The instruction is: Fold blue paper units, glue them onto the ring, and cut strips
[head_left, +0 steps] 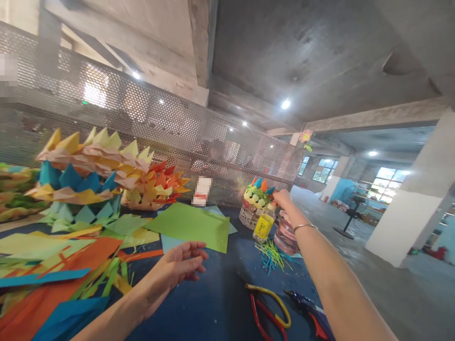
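My left hand (177, 267) hovers open over the dark blue table (213, 303), fingers stretched toward a green paper sheet (194, 225), holding nothing. My right hand (286, 201) reaches far out, fingers pinched at the top of a small bottle with a yellow label (263, 226). A silver bracelet (304, 227) circles that wrist. Behind the wrist stands a clear pinkish bottle (285, 237), partly hidden by my arm. A woven basket of folded paper pieces (256, 201) stands just beyond the yellow-labelled bottle.
Stacked folded-paper rings in yellow, blue and orange (88, 166) fill the left. Loose orange, blue and green sheets (53, 270) lie at front left. Thin paper strips (272, 253), red-yellow scissors (268, 308) and another tool (305, 305) lie near the right edge. A perforated metal screen (159, 123) backs the table.
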